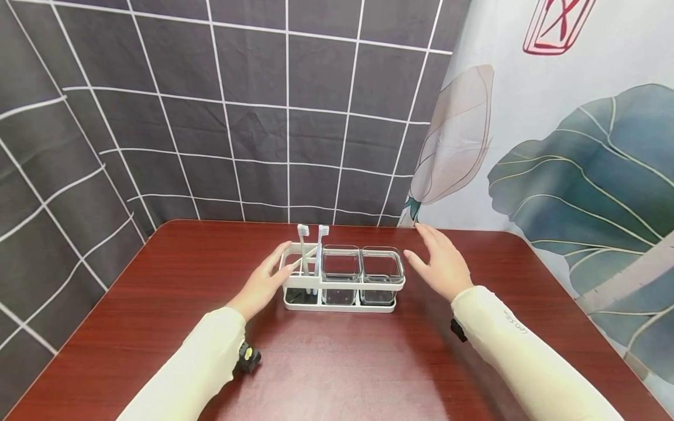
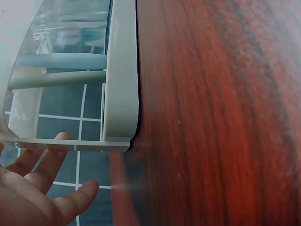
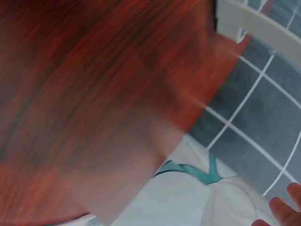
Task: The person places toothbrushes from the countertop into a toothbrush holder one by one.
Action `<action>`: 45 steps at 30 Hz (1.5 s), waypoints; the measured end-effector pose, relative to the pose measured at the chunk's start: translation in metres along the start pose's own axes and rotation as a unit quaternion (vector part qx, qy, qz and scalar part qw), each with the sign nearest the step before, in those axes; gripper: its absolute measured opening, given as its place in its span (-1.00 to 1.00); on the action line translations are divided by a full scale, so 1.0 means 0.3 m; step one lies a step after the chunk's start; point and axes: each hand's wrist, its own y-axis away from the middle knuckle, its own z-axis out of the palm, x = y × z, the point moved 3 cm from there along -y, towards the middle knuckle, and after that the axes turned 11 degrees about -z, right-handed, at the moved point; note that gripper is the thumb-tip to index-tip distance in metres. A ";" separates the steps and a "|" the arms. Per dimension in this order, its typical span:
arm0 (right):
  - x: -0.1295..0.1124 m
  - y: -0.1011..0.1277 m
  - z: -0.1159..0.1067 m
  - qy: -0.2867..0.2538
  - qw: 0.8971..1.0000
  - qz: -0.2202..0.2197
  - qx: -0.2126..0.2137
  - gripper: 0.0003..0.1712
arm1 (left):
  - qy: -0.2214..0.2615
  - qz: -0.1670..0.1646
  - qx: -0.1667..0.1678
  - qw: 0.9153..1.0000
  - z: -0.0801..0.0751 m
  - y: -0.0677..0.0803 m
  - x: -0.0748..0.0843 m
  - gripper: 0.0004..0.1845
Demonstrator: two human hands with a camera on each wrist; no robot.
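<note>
A white toothbrush rack (image 1: 344, 285) stands upright on the table. In its left section lean two toothbrushes, a greenish-grey one (image 1: 304, 254) and a pale blue one (image 1: 319, 251), bristles up. A clear square cup (image 1: 340, 296) sits in the middle section and a second clear cup (image 1: 378, 296) in the right one. At the rack's left end is my left hand (image 1: 259, 286), fingers loosely extended; in the left wrist view its fingertips reach the end bar, though firm contact is hard to judge. My right hand (image 1: 443, 268) hovers right of the rack, apart from it, fingers extended and holding nothing.
The reddish-brown wooden table (image 1: 316, 368) has rounded far corners. Behind it hangs a dark grey cloth with a white grid (image 1: 253, 128), and at the right a pale cloth with leaf prints (image 1: 595, 175). Each wrist carries a small black device (image 1: 248, 356).
</note>
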 end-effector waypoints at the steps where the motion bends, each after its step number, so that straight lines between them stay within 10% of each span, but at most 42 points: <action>1: 0.009 0.004 0.001 0.002 1.000 0.003 0.000 -0.24 | 0.000 0.000 0.000 1.000 0.000 0.000 0.000 -0.37; 45: 0.360 0.181 -0.020 -0.046 0.970 0.195 -0.138 0.01 | 0.009 -0.004 0.001 1.000 0.001 -0.004 -0.002 -0.37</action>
